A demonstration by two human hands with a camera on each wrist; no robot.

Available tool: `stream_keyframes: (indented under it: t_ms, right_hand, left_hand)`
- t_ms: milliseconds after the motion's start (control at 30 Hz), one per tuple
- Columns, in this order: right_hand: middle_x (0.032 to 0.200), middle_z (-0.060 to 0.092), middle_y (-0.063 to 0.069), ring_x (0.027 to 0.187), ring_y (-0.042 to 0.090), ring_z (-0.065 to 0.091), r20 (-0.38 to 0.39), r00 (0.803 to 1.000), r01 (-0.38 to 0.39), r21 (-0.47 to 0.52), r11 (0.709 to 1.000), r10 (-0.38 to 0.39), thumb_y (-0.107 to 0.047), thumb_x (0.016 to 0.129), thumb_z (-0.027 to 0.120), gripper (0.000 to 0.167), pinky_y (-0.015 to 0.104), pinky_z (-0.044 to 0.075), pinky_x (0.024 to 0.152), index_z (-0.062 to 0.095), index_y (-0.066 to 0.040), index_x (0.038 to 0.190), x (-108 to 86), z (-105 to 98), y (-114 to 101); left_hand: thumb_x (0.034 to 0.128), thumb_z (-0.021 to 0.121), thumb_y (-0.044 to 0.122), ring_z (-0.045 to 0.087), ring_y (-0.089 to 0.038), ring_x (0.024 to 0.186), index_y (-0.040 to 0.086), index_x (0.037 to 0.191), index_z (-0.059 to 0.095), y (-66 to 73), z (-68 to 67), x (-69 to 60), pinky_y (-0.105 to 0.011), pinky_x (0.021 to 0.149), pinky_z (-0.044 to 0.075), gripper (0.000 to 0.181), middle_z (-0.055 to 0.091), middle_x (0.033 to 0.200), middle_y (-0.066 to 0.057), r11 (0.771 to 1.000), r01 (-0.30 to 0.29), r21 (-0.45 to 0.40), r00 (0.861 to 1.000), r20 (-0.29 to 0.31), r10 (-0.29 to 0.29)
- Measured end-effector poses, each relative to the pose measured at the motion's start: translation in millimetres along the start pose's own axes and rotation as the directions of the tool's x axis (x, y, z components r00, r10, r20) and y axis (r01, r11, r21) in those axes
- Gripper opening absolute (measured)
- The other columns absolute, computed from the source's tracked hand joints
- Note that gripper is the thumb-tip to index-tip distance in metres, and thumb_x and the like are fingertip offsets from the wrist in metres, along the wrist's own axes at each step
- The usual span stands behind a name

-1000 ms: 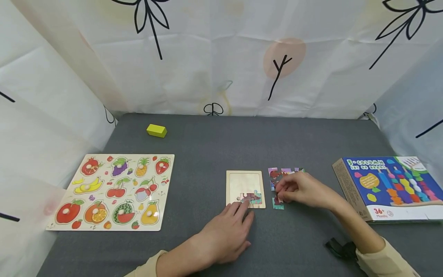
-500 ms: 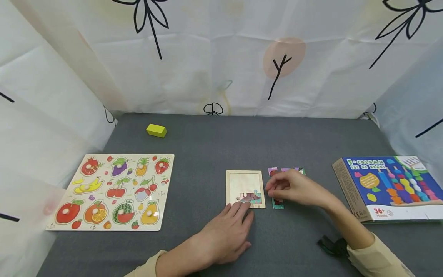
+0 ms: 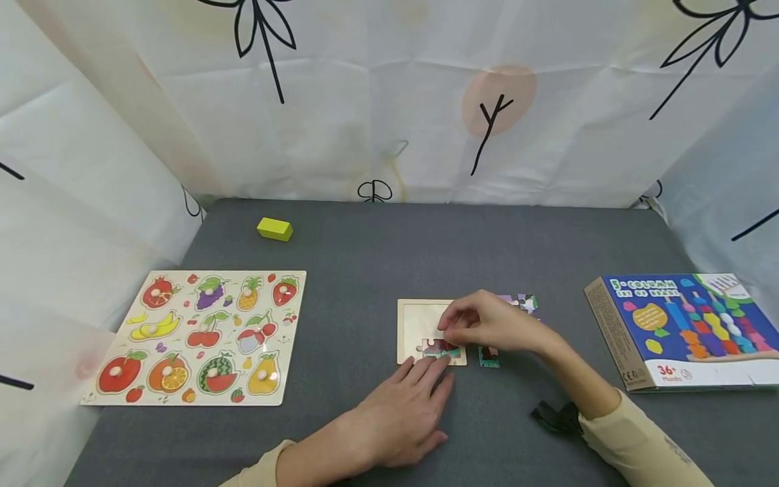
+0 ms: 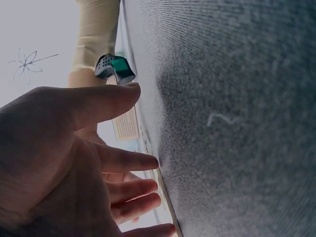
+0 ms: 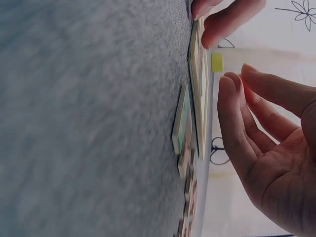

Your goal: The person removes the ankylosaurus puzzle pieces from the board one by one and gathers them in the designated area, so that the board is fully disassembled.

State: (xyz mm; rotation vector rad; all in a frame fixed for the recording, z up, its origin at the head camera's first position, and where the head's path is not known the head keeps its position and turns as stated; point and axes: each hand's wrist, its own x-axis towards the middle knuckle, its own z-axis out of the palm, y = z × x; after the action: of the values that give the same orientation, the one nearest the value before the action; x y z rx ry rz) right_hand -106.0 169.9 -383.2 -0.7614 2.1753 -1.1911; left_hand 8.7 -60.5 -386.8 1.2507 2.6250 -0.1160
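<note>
A small wooden puzzle tray (image 3: pixel 414 313) lies at the middle front, with joined jigsaw pieces (image 3: pixel 435 348) in its lower right corner. My left hand (image 3: pixel 397 414) lies flat, its extended fingertips at the tray's near edge. Over the tray's right side is my right hand (image 3: pixel 499 323), thumb and fingertips brought close together. In the right wrist view this hand (image 5: pixel 271 148) hovers above the tray (image 5: pixel 195 74); no piece shows between the fingertips, and I cannot tell whether one is hidden there. Loose jigsaw pieces (image 3: pixel 489 357) lie right of the tray, partly covered by the hand.
A fruit knob puzzle board (image 3: pixel 240 345) lies at the left. Behind it sits a yellow block (image 3: pixel 275 229). At the right is a blue game box (image 3: pixel 700 325). White printed cloth (image 3: pixel 414 88) surrounds the grey table (image 3: pixel 341 257) at the back and sides.
My right hand has moved left from above the loose pieces to above the tray. The left hand stays at the tray's near edge, its fingers shifted slightly.
</note>
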Motion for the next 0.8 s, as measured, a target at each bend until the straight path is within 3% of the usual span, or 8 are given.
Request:
stream_keyframes:
  t_ms: [67, 233, 533, 800]
  right_hand:
    - [0.089, 0.080, 0.012, 0.077, 0.021, 0.074, 0.005, 1.000, 0.007, -0.009, 1.000, -0.007, -0.011, 0.100, 0.076, 0.013, 0.026, 0.060, 0.071, 0.078, -0.003, 0.109, 4.0, 1.2, -1.6]
    - [0.090, 0.080, 0.008, 0.078, 0.018, 0.074, 0.021, 1.000, 0.017, -0.040, 0.999, -0.016, -0.011, 0.101, 0.074, 0.010, 0.025, 0.060, 0.072, 0.080, -0.006, 0.107, 13.6, 4.0, -3.7]
    - [0.097, 0.082, 0.007, 0.085, 0.014, 0.076, 0.081, 0.994, 0.079, -0.074, 0.994, -0.073, -0.010, 0.103, 0.073, 0.011, 0.025, 0.062, 0.079, 0.080, -0.004, 0.109, 25.9, 9.0, 0.1]
    - [0.091, 0.081, 0.005, 0.077, 0.010, 0.071, 0.112, 0.993, 0.040, -0.106, 0.993, -0.028, -0.009, 0.102, 0.073, 0.010, 0.023, 0.059, 0.072, 0.080, -0.004, 0.105, 31.4, 10.0, -2.1]
  left_hand:
    - [0.1052, 0.059, 0.063, 0.035, -0.022, 0.163, 0.016, 0.164, 0.045, -0.5, 0.3, 0.5, -0.045, 0.129, 0.042, 0.076, 0.030, 0.178, -0.007, 1.000, -0.005, -0.013, 1.000, 0.009, 0.005]
    - [0.1046, 0.060, 0.063, 0.036, -0.023, 0.162, 0.016, 0.163, 0.046, -0.3, 2.0, -0.1, -0.046, 0.128, 0.044, 0.077, 0.029, 0.179, -0.008, 1.000, -0.010, -0.002, 1.000, -0.010, 0.010]
    - [0.1043, 0.061, 0.063, 0.037, -0.023, 0.161, 0.015, 0.163, 0.046, 0.1, 3.9, -1.0, -0.047, 0.127, 0.045, 0.077, 0.031, 0.178, -0.008, 1.000, -0.024, 0.020, 0.999, -0.023, 0.025]
    - [0.1042, 0.061, 0.063, 0.037, -0.022, 0.161, 0.016, 0.163, 0.046, -0.3, 3.4, -1.6, -0.046, 0.126, 0.045, 0.077, 0.031, 0.178, -0.008, 0.999, -0.026, 0.030, 0.999, -0.024, 0.026]
